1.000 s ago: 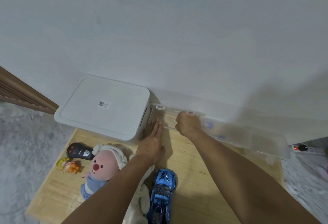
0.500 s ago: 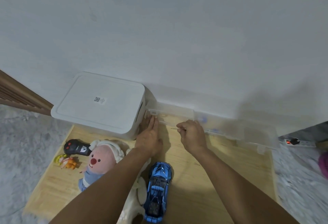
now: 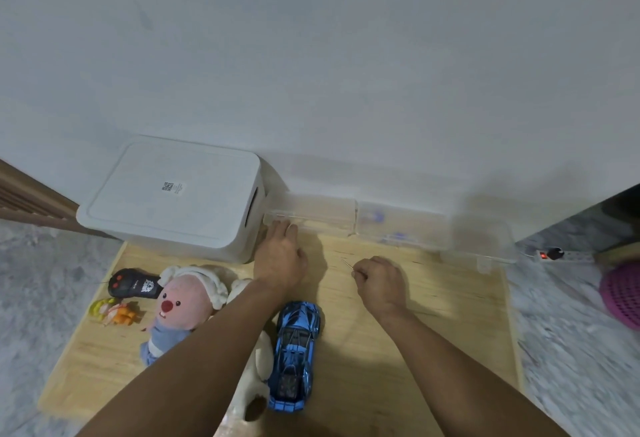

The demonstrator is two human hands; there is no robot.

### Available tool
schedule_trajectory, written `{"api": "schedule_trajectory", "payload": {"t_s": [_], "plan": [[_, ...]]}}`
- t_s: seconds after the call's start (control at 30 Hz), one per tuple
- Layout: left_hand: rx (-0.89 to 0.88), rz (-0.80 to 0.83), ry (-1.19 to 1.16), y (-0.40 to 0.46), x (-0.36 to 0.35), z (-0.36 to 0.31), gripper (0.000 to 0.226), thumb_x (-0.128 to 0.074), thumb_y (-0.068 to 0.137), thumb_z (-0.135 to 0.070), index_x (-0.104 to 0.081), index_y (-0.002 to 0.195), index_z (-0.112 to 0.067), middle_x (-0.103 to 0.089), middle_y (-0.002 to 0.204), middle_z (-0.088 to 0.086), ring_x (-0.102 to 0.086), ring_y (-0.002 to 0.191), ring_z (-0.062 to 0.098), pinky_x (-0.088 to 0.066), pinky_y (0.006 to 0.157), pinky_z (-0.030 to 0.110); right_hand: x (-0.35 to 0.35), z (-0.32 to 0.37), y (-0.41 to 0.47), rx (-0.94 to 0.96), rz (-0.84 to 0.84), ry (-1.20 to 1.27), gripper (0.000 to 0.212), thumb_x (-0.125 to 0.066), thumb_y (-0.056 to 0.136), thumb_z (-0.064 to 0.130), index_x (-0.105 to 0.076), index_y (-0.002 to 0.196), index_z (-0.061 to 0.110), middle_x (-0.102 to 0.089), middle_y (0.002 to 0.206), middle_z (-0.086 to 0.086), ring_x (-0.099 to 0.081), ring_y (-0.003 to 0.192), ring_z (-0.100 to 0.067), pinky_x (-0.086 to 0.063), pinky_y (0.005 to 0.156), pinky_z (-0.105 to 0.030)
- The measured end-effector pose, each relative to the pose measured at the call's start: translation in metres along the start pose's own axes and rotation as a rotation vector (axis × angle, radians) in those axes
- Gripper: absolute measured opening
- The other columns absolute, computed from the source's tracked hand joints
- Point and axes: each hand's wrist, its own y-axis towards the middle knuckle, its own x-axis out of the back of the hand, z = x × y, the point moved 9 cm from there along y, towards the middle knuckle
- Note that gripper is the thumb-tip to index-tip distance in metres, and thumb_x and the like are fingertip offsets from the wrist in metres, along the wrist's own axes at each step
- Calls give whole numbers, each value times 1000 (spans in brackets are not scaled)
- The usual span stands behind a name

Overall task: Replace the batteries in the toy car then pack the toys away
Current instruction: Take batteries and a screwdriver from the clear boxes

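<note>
Left hand (image 3: 278,256) lies flat, fingertips at the clear case (image 3: 311,215); right hand (image 3: 379,280) pinches a thin pin (image 3: 347,264), barely visible. Car (image 3: 295,350) between forearms.

One head-worn wide-angle view looks forward and steeply down onto the wooden tabletop (image 3: 398,350), close above it. A white wall (image 3: 311,55) fills the frame toward 12 o'clock; both forearms enter from 6 o'clock.

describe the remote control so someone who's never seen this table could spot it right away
Start at the big white lidded box at the wooden table's far left. In front of it, left of the pink plush, lies the remote control: the only black, flat thing there.
</note>
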Motion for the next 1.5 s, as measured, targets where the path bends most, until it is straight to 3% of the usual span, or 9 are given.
{"api": "schedule_trajectory", "payload": {"t_s": [0.2, 0.37, 0.5, 0.63, 0.8, 0.93, 1.17, 1.37, 1.5], "plan": [[85, 209, 160, -2, -16, 3, 75, -51, 93, -35, -13, 153, -12, 2, 163, 7, -1, 150, 25, -13, 120, 47, 0, -16, 3, -173, 27, 141, 17, -65, 87, 22, -73, 101, 16, -68, 100, -2, -62, 98, -21, -46, 81, -27], [211, 219, 228, -9, -14, -3, 72, -49, 91, -39, -24, 148, -5, -15, 158, 21, -22, 143, 36, -25, 115, 46, 26, -48, 0, -413, -135, 461, 19, -66, 87, 19, -71, 103, 11, -71, 102, -4, -66, 94, -18, -45, 81, -20], [162, 136, 202, -10, -6, -33, 39, -45, 91, -35, -59, 116, -8, -61, 117, 10, -55, 111, 28, -43, 99, 41, 42, -70, 3, -539, -190, 583, 17, -63, 87, 16, -71, 102, 13, -71, 101, -2, -66, 98, -20, -46, 88, -20], [-48, 115, -62, -8, -11, -80, 37, -51, 91, -25, -59, 124, -10, -61, 120, 7, -51, 115, 23, -44, 92, 33, 34, -82, 6, -587, -155, 755, 11, -63, 84, 18, -65, 85, 29, -72, 100, -2, -68, 96, -24, -55, 90, -46], [-237, 103, -119, -12, -18, -118, 53, -54, 87, -15, -46, 138, -7, -46, 144, 8, -40, 134, 24, -30, 110, 29, 48, -80, 8, -527, -211, 808, 21, -59, 85, 10, -65, 80, 30, -71, 95, -2, -69, 91, -25, -55, 89, -45], [-296, 113, -8, -13, -26, -130, 64, -56, 85, -16, -35, 144, -6, -34, 152, 8, -30, 140, 23, -25, 115, 37, 72, -70, 9, -379, -240, 662, 30, -50, 92, 2, -67, 115, 10, -67, 112, -2, -62, 99, -16, -43, 86, -19], [-245, 322, 104, -13, -48, -130, 77, -49, 93, -20, -4, 154, -6, -4, 163, 7, -1, 150, 20, -5, 122, 37, 85, -53, 26, -85, -107, 171, 41, -43, 95, 4, -51, 135, 12, -58, 130, -6, -53, 119, -28, -45, 95, -36], [-270, 307, 169, -11, -50, -128, 77, -46, 95, -20, 2, 154, -9, 0, 163, 7, 0, 150, 20, -3, 122, 36, 58, -53, 51, 19, 253, -164, 46, -41, 91, 3, -46, 136, 11, -53, 135, -10, -48, 121, -31, -41, 100, -39], [-234, 304, 35, -11, -45, -127, 80, -48, 91, -12, 1, 155, -14, -6, 163, 5, -4, 150, 19, -7, 121, 32, 51, -52, 63, 9, 314, -168, 47, -42, 88, 2, -50, 133, 11, -54, 136, -10, -48, 124, -31, -42, 101, -41]]}}
